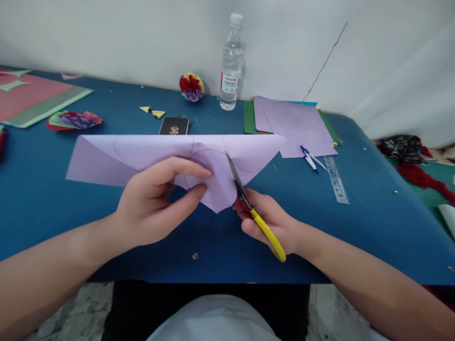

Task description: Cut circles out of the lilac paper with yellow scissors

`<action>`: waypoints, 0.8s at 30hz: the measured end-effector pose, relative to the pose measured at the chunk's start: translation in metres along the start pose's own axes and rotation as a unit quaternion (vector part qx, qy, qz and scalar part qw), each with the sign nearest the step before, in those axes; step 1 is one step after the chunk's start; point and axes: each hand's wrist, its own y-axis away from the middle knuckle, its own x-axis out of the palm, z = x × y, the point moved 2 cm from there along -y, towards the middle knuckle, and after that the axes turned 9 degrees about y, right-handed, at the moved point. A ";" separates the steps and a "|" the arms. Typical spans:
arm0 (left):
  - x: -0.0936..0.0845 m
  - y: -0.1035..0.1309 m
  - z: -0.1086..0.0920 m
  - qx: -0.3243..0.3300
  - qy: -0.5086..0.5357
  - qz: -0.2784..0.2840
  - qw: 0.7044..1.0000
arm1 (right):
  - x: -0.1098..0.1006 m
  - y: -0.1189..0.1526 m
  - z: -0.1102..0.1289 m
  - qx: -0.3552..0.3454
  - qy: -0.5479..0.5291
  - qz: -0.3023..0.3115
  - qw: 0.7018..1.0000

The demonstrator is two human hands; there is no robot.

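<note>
A sheet of light purple paper (163, 147) with curved pencil outlines is held above the table in front of me. My left hand (152, 199) pinches it near its lower middle, fingers and thumb around the paper. In my right hand (270, 215) is a pair of scissors (261, 222) with yellow and red on the handles. Their blades point up and left, and lie at the paper's right part, beside a curved outline. Part of the scissors' handle is hidden by my fingers.
Behind the paper are a phone (174, 126), a water bottle (232, 64), a colourful paper ball (192, 87) and yellow scraps (158, 113). To the right lie stacked paper sheets (291, 118), a compass (309, 158) and a clear ruler (336, 180). A fanned paper piece (75, 120) lies left.
</note>
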 end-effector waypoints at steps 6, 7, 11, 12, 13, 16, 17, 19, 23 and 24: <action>0.002 0.002 -0.001 -0.025 0.003 0.000 1.000 | -0.001 0.000 0.000 -0.001 -0.003 0.001 1.000; 0.002 0.002 -0.001 -0.026 0.004 0.001 1.000 | -0.001 0.000 0.000 -0.001 -0.002 0.001 1.000; 0.002 0.000 -0.003 -0.010 0.005 0.014 1.000 | -0.001 0.000 0.001 -0.003 -0.007 0.001 1.000; 0.002 -0.001 -0.003 -0.003 0.004 0.019 1.000 | -0.001 0.000 0.001 -0.006 -0.009 0.001 1.000; 0.001 -0.002 -0.004 0.005 0.004 0.024 1.000 | -0.001 0.000 0.001 -0.009 -0.011 0.000 1.000; 0.001 -0.002 -0.003 0.014 0.006 0.031 0.999 | -0.001 -0.001 0.001 -0.020 -0.010 -0.002 1.000; 0.001 -0.001 -0.003 0.009 0.008 0.028 1.000 | -0.001 -0.001 0.001 -0.021 -0.009 -0.002 1.000; 0.001 0.000 -0.001 -0.005 0.010 0.023 1.000 | 0.000 -0.002 0.001 -0.023 -0.009 -0.002 1.000; 0.001 0.002 0.000 -0.034 0.015 0.033 0.999 | 0.000 -0.002 0.002 -0.029 -0.012 0.003 0.999; 0.001 0.002 -0.001 -0.041 0.014 0.036 0.998 | 0.000 -0.002 0.002 -0.031 -0.012 0.003 0.999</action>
